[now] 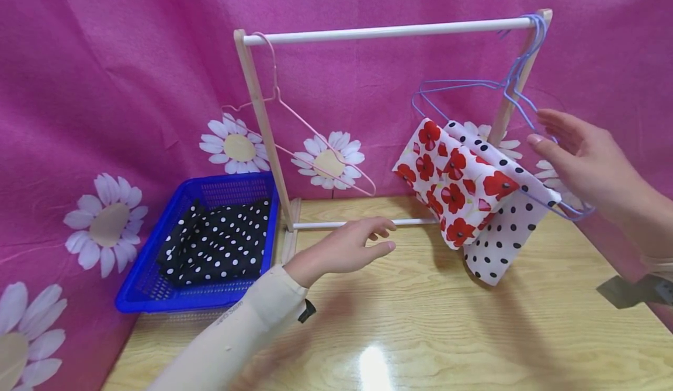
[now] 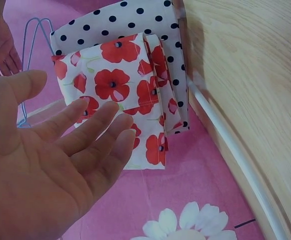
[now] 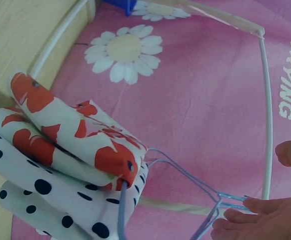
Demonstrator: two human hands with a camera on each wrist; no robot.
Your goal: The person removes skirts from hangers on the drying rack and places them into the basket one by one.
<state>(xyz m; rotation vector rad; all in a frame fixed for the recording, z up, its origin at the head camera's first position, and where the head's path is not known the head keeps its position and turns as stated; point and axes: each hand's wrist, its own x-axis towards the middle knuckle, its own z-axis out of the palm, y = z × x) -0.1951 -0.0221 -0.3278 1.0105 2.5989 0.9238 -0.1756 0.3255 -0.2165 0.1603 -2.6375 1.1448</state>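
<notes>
Two blue hangers (image 1: 517,78) hang at the right end of a white rod. Over one is draped a white cloth with red poppies (image 1: 456,183); a white cloth with black dots (image 1: 505,236) hangs over the other, behind it. Beside the hangers' right shoulders is my right hand (image 1: 591,154), fingers extended, gripping nothing; whether the fingertips touch the wire I cannot tell. My left hand (image 1: 349,248) is over the table, left of the poppy cloth and apart from it. Its fingers (image 2: 93,132) are loosely bent with nothing in them.
A wooden rack with a white top rod (image 1: 389,33) stands on the wooden table (image 1: 420,332). At its left end hangs a bare pink hanger (image 1: 315,134). A blue basket (image 1: 191,303) on the left holds a black cloth with white dots (image 1: 226,245). Pink flowered fabric hangs behind.
</notes>
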